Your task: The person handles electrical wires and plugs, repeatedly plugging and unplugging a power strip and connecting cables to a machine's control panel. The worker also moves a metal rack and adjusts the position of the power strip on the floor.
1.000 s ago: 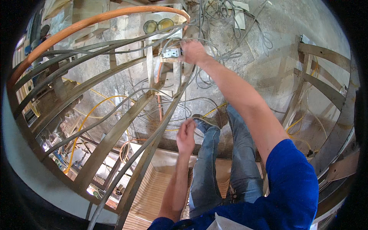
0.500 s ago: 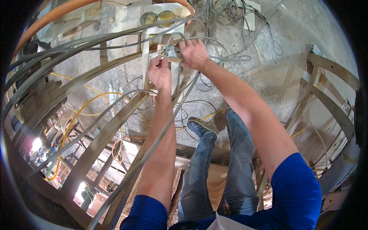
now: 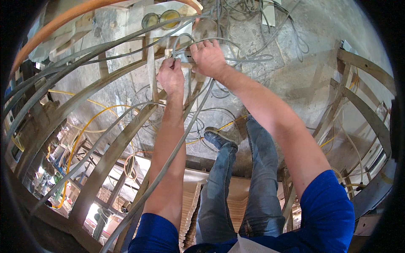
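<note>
Above yellow round lids [image 3: 162, 18], left hand [image 3: 171, 77], right hand [image 3: 207, 57] gripping grey cables [image 3: 236, 61]

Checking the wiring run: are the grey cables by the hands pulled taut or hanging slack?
Slack. The grey cables curl in loose loops around the left hand and right hand and over the concrete floor.

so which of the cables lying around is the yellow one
The yellow cable arcs across the floor left of the left hand; the cables under both hands and by the right hand are grey.
</note>
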The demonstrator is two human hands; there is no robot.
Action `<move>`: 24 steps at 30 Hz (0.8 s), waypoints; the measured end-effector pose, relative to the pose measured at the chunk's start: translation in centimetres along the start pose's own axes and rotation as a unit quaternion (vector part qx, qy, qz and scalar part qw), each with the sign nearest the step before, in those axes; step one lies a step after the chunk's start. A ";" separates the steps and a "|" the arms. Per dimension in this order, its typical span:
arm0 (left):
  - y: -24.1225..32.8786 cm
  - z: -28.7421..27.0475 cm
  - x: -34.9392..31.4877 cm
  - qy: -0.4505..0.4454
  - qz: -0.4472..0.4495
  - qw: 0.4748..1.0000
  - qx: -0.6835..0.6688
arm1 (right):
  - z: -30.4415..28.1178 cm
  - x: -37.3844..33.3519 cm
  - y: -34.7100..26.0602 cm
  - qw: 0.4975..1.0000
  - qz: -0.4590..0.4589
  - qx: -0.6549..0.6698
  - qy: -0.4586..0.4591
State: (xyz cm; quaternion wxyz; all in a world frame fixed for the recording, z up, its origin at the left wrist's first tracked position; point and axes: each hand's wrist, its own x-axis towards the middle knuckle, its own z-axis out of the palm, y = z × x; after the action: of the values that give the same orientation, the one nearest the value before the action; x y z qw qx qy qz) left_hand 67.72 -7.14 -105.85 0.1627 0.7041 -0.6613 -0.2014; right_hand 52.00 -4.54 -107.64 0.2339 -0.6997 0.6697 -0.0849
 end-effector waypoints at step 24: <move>0.6 -0.4 -1.5 -0.050 -0.025 0.998 -0.004 | 0.0 0.8 0.8 0.999 -0.004 0.004 -0.038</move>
State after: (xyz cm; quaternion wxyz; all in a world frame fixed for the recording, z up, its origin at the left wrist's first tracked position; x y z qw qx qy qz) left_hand 67.27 -5.69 -105.13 0.1270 0.7091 -0.6497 -0.2427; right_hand 51.39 -5.28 -108.12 0.2616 -0.7045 0.6568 -0.0614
